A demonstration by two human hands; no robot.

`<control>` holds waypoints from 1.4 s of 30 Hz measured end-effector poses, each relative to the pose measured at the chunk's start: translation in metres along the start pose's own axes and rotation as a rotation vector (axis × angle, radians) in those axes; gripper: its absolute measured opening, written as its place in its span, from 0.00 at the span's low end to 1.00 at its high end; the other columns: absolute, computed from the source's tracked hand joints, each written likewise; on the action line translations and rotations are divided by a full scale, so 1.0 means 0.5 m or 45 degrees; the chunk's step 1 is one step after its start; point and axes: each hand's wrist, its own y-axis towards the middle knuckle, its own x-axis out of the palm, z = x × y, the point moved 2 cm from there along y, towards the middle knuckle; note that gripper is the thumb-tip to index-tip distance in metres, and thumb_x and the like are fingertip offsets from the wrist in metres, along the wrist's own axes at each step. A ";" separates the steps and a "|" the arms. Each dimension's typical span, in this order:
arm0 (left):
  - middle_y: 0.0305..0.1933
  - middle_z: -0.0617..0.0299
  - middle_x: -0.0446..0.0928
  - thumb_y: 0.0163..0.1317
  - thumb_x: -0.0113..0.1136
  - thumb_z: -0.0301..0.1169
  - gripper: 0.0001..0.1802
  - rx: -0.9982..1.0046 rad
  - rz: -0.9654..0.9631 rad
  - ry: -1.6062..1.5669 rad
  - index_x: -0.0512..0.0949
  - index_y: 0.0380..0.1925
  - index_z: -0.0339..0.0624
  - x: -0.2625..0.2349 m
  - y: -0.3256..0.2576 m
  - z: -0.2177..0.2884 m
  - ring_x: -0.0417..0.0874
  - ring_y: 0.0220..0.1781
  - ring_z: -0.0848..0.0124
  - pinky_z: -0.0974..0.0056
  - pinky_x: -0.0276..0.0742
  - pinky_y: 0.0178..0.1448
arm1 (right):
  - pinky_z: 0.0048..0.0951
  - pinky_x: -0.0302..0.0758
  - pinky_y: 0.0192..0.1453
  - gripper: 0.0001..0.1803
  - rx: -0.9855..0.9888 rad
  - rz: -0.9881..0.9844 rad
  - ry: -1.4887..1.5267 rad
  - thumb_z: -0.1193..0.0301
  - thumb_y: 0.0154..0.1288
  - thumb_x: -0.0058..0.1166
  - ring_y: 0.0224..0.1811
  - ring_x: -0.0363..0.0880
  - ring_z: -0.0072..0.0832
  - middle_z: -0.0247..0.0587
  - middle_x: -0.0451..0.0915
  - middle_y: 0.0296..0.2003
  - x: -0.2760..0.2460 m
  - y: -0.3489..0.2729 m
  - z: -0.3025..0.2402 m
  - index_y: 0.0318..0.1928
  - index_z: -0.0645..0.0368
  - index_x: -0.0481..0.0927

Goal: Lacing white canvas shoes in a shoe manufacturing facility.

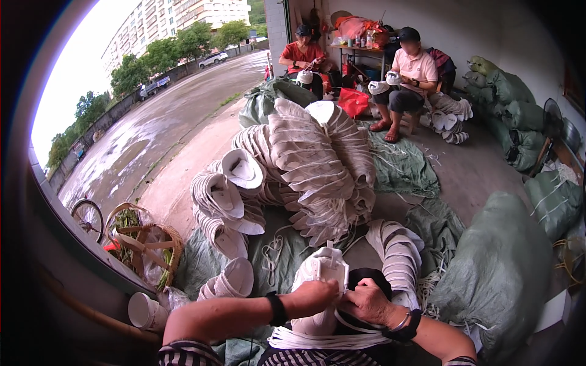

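A white shoe upper (314, 271) stands toe-up over my lap, its open eyelet side facing right. My left hand (315, 297) is closed at the lower edge of that opening, fingertips pinched against the upper. Just beside it my right hand (368, 302) is also closed, thumb and fingers on the upper's right edge. Whether a lace end runs between the fingertips is too small to make out. A bundle of white laces (329, 339) lies across my lap below both wrists. My dark-clad knee (373, 277) shows behind the right hand.
Ahead rises a large heap of nested white uppers (305, 158); more stacks (397, 250) stand right and left. Green sacks (494, 262) fill the right side. A wicker basket (174, 250) and white bucket (146, 311) sit at left. Two people (410, 73) work seated at the back.
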 end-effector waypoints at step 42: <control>0.23 0.58 0.78 0.60 0.58 0.34 0.12 -0.659 0.599 -1.191 0.78 0.30 0.33 0.015 -0.161 0.022 0.77 0.27 0.75 0.68 0.74 0.34 | 0.19 0.70 0.22 0.10 1.195 -0.502 0.543 0.71 0.62 0.50 0.14 0.74 0.18 0.36 0.79 0.22 -0.230 -0.077 0.008 0.33 0.65 0.81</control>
